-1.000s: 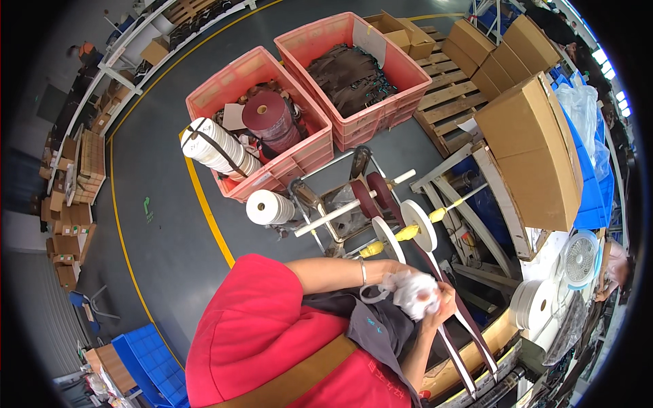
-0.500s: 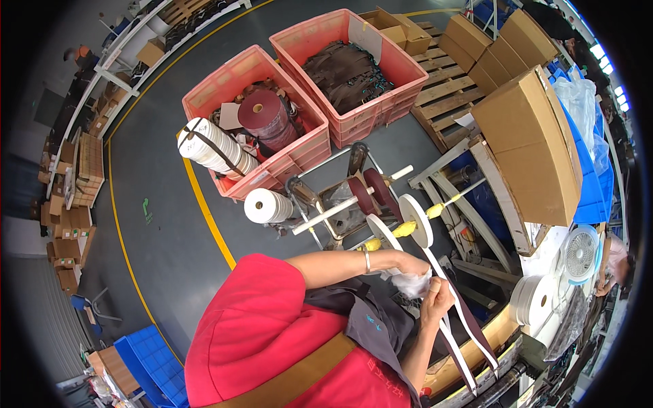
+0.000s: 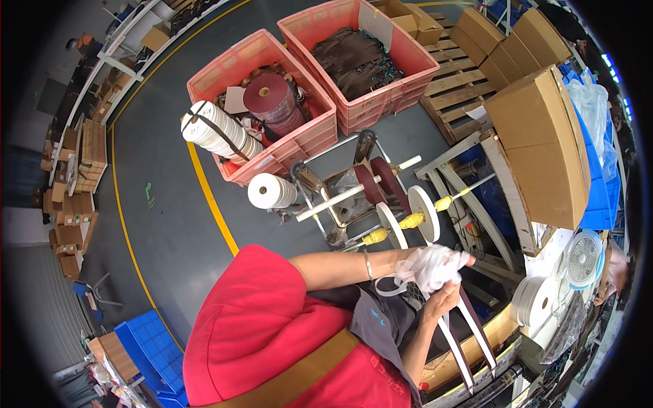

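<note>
A crumpled bundle of thin white strip (image 3: 432, 266) is at my left hand (image 3: 470, 260); it covers most of that hand, and one fingertip shows past its right end. A loose white loop (image 3: 389, 291) hangs below my left wrist. Closed fingers of my right hand (image 3: 442, 300) grip the bundle's lower edge. Close behind the hands are two white tape reels (image 3: 424, 214) on a rod with yellow wrapping (image 3: 411, 220). White and maroon bands (image 3: 478, 326) run past my right hand toward the lower right.
Dark red reels (image 3: 391, 185) sit on a white bar. Two pink crates (image 3: 269, 160) hold rolls and dark straps. A white roll stack (image 3: 268, 192) stands beside the near crate. Cardboard boxes (image 3: 537, 146), a wooden pallet (image 3: 452, 75) and a small fan (image 3: 583, 259) are at right.
My left hand has moved right with the white bundle, which now looks larger and spread out. A loose loop now shows beneath the wrist. My right hand has shifted slightly right.
</note>
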`<state>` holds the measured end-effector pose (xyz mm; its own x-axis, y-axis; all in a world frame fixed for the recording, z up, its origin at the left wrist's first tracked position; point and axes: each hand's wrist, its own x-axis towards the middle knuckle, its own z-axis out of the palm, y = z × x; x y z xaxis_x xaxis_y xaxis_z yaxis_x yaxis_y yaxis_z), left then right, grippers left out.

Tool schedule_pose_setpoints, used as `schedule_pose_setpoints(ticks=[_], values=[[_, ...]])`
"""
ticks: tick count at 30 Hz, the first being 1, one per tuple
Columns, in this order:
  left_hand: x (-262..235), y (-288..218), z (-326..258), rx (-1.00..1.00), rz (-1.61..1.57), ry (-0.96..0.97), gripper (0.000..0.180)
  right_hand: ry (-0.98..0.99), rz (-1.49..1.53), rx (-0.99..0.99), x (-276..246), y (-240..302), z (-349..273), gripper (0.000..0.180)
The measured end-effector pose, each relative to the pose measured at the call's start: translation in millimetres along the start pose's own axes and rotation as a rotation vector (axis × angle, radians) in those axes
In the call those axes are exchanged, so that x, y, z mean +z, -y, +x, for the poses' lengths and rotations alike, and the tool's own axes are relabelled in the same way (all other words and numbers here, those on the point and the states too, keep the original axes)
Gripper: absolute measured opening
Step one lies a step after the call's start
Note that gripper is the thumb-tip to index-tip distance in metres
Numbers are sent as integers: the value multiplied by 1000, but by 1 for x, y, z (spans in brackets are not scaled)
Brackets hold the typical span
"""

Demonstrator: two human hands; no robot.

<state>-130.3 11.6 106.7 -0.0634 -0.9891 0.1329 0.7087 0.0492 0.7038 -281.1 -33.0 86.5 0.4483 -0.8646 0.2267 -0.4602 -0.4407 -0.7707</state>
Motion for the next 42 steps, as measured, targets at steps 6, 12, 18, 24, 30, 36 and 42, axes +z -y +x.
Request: schedule_pose_setpoints(ticks=[6, 12, 18, 24, 30, 36, 42], values=[[-20, -13, 14, 169, 559, -119, 55, 105, -163, -32, -4, -9, -7, 25], [-27, 11, 8, -64, 728, -84, 16, 74, -157, -300, -11, 22, 3, 23], [-25, 49, -17, -466, -390, 185, 16, 110, -43, -99, -7, 20, 10, 28], [-9, 25, -8, -174, -195, -376, 18, 179, -7, -98, 7, 46, 12, 60], [-15, 13, -9, -187, -381, -311, 19, 207, -51, -133, 20, 72, 17, 75], [-3, -15, -21, -216, -304, -116, 25, 114, 425, 122, 21, 55, 26, 42], [10, -48, -52, 103, 927, -201, 47, -37, 829, 288, 14, 26, 47, 30]])
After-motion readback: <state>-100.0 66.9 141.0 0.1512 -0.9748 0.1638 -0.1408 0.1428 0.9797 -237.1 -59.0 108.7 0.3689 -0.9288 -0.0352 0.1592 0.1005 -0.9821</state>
